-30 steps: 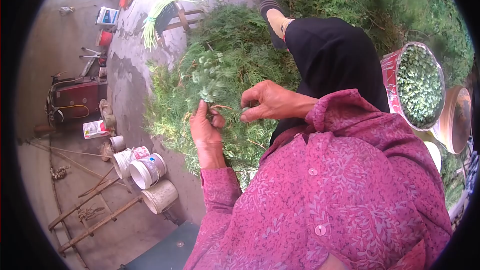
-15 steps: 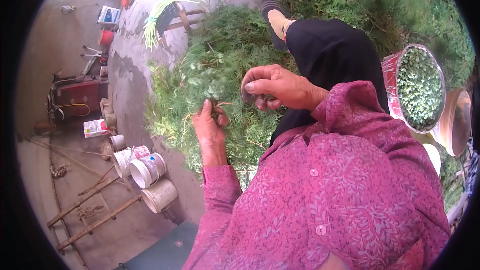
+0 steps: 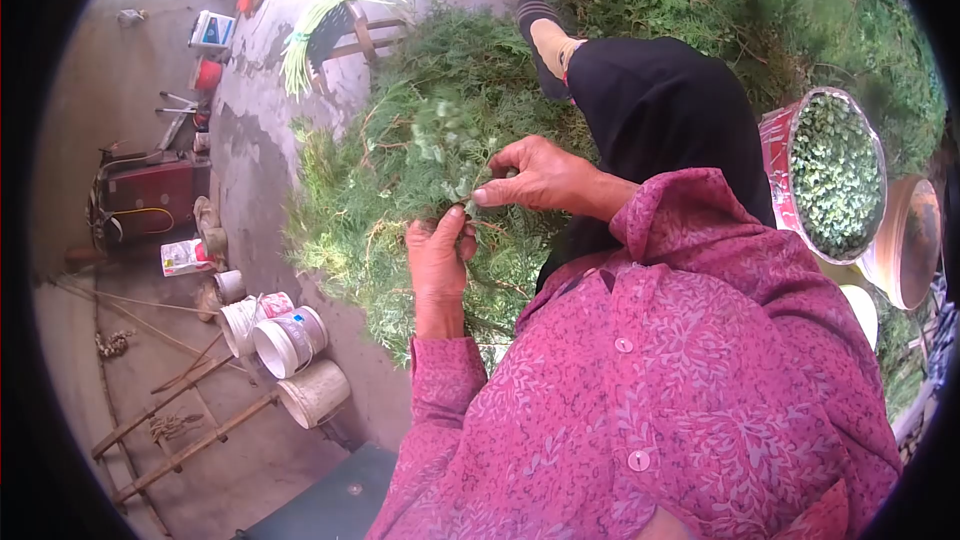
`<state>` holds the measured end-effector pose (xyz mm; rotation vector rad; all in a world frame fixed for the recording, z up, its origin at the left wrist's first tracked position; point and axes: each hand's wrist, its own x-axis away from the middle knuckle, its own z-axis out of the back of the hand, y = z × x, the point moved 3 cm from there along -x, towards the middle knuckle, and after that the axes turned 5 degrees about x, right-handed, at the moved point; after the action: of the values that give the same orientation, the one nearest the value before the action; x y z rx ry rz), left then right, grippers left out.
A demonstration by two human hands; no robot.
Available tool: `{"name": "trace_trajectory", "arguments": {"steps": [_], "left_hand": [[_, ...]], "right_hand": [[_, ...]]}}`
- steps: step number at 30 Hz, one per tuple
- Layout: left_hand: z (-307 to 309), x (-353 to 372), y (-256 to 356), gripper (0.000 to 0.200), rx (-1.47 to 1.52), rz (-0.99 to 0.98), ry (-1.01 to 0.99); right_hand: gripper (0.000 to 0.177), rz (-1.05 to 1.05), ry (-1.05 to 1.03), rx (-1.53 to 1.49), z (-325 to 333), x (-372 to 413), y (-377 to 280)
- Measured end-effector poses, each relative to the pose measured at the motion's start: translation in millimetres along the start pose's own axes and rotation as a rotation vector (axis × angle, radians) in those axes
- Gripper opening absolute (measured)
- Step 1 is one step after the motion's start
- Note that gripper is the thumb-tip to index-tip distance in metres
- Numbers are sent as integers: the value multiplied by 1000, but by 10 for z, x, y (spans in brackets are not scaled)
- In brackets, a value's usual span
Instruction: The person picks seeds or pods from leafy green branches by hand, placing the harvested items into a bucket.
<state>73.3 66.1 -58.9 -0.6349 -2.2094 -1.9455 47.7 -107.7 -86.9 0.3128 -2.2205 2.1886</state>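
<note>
My left hand [image 3: 438,265] is closed on the stem end of a leafy green sprig [image 3: 437,145], with the thumb pressed against the fingers. The sprig bears pale green, cone-like lumps and points away from me. From the right, my right hand [image 3: 553,180] reaches in, its thumb and forefinger pinched at the sprig's lower part, just above the left thumb. What lies between those fingertips is too small to make out. Beneath both hands spreads a heap of feathery evergreen branches [image 3: 335,205].
A red bucket [image 3: 778,165] full of small green cones [image 3: 838,180] stands at right, beside a brownish tub [image 3: 905,240]. Long green stalks [image 3: 340,0] lie over a small stool [image 3: 362,35]. White buckets [image 3: 290,342] and a wooden ladder [image 3: 190,415] are at left. More branches [image 3: 700,0] cover the far right.
My right hand has moved left and down from beside the sprig to pinch at it. My left hand has shifted slightly right and toward me, still holding the sprig.
</note>
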Motion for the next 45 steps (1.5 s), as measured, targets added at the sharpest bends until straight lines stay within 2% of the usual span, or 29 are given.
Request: {"name": "trace_trajectory", "arguments": {"steps": [3, 5, 6, 8, 9, 11, 15, 17, 21, 23, 26, 27, 29, 33, 35, 36, 38, 39, 41, 45], "left_hand": [[22, -7, -57, 10, -58, 38, -5], [33, -20, -87, 11, -59, 33, 1], [28, -21, -89, 11, -58, 33, 1], [17, -19, -87, 10, -35, 34, 8], [11, -17, -87, 10, -35, 33, 10], [4, -18, -82, 9, -49, 37, 21], [88, -103, -84, 8, -19, 17, 73], [77, -77, -81, 8, -51, 41, 110], [-2, -54, -118, 9, -107, -27, 121], [-17, -50, -130, 9, -143, -53, 99], [-89, -21, -144, 8, -144, -70, 85], [-91, -14, -144, 8, -144, -69, 85], [-95, -6, -151, 8, -130, -54, 71], [-45, -47, -168, 8, -122, -49, 67], [49, -103, -189, 8, -76, -3, 110], [61, -108, -175, 8, -73, -4, 113], [52, -83, -148, 8, -81, 10, 91], [41, -70, -146, 8, -82, 11, 91], [5, -67, -141, 8, -69, -11, 116], [-9, -59, -162, 9, -61, -11, 92]], "right_hand": [[43, -86, -87, -79, -62, -15, 76], [45, 41, -60, 83, -113, -56, 152], [45, 41, -61, 84, -118, -48, 162], [42, -94, -134, -32, -144, 0, 151], [42, -94, -135, -31, -136, 28, 92], [30, -208, -87, -91, -92, 90, -22], [24, -159, -218, -205, -29, 162, -115], [22, -124, -278, -461, -7, 206, -120], [27, -203, -188, -444, -76, 186, -129], [33, -252, -114, -285, -82, 126, -15], [35, -310, -45, -208, -97, 68, 83], [35, -310, -45, -209, -108, 58, 121], [31, -175, -73, -186, -122, 33, 150], [23, -170, -110, -200, -106, 55, 78], [16, -76, -276, -326, -79, 172, -166], [16, -77, -280, -322, -62, 178, -176], [17, -71, -189, -505, -23, 194, -178], [17, -72, -189, -506, -44, 181, -143], [20, -212, -233, -507, -113, 123, -2], [19, -179, -178, -471, -162, 61, 125]]}}
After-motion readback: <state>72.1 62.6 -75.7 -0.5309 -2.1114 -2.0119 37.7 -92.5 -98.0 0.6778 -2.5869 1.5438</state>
